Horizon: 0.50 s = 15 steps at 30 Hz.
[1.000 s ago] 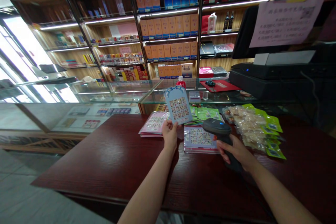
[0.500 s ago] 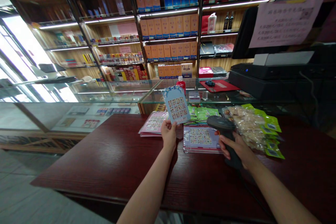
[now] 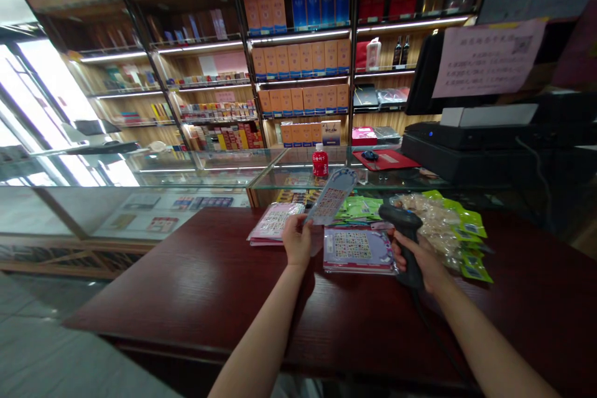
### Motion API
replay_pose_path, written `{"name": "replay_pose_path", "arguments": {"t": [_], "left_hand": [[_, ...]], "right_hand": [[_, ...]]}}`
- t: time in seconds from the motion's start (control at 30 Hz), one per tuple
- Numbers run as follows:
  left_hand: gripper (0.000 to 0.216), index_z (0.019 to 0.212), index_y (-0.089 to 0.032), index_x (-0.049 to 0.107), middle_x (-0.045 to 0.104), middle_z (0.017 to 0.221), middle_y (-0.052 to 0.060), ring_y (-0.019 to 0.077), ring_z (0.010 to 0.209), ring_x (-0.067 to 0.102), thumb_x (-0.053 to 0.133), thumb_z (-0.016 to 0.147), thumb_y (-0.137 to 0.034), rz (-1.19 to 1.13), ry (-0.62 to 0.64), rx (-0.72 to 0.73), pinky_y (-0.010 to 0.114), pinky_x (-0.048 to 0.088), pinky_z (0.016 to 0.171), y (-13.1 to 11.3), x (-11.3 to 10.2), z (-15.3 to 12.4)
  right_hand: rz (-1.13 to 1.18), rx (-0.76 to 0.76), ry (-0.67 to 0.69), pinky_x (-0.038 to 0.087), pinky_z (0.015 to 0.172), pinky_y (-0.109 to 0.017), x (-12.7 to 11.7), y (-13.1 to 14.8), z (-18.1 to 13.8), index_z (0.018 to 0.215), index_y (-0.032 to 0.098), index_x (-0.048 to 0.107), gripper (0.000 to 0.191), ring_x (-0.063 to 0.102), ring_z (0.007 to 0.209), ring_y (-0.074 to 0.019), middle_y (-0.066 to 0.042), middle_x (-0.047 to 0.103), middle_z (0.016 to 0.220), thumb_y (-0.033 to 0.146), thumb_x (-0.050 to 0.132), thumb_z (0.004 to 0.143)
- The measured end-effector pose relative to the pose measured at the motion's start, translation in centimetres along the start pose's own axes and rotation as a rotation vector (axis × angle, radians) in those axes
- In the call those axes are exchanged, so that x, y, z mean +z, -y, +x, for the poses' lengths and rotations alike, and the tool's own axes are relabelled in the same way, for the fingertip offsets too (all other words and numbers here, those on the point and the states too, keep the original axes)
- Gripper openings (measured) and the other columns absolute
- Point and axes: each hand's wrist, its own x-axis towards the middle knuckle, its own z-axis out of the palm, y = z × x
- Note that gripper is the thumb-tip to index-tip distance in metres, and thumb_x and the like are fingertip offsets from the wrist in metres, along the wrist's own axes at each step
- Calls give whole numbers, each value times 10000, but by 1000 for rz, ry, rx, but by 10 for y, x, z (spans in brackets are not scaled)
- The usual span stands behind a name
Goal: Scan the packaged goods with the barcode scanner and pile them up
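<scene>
My left hand [image 3: 297, 239] pinches the lower edge of a pale blue sticker card [image 3: 332, 198], a sheet printed with rows of tiny pictures, tilted above the table. In my right hand [image 3: 420, 255] is a black barcode scanner [image 3: 402, 221], gripped by its handle, its head pointing left toward the card. Below and between the hands lies a stack of similar lilac cards [image 3: 354, 245] in clear wrapping. Another stack of pinkish cards [image 3: 275, 221] sits beside my left hand. Green packets [image 3: 361, 206] lie behind the lilac stack.
Clear-and-green snack bags [image 3: 433, 224] are heaped right of the scanner on the dark wooden table [image 3: 209, 286]. Behind stands a glass counter [image 3: 261, 171] with a red bottle [image 3: 319, 161], a mouse on a red mat [image 3: 389, 160] and a monitor [image 3: 424, 71]. Shelves of boxes [image 3: 303, 59] line the wall.
The card in my left hand has turned from nearly facing me to a slanted angle, leaning right. The scanner has stayed in my right hand. The view has shifted slightly.
</scene>
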Motion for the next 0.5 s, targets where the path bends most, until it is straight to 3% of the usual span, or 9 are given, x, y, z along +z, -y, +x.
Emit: {"name": "replay_pose_path", "arguments": {"t": [0.23,0.33,0.5], "left_hand": [[255,775,-171,592,614,703,-9,123,628,576,733,624,-320,-195,-47,-144,250,480,626,5,-11,20],[326,767,-160,574,605,680,-11,118,588,580,745,592,-374,-316,-69,-241,250,499,571,10,-26,34],[357,778,-139,567,597,602,-22,95,488,548,747,543,-339,-368,-218,-351,228,477,499,25,-59,47]], "right_hand": [[-45,-9,-19,371,320,-180,-6,-7,6,892,204,568,398,452,367,-75,65,559,530,426,814,672],[-40,4,-20,370,322,-179,-6,-7,5,900,205,568,412,452,366,-74,68,557,528,427,820,662],[-38,16,-33,361,321,-175,-3,-5,3,896,200,579,431,446,357,-69,68,553,519,433,831,635]]}}
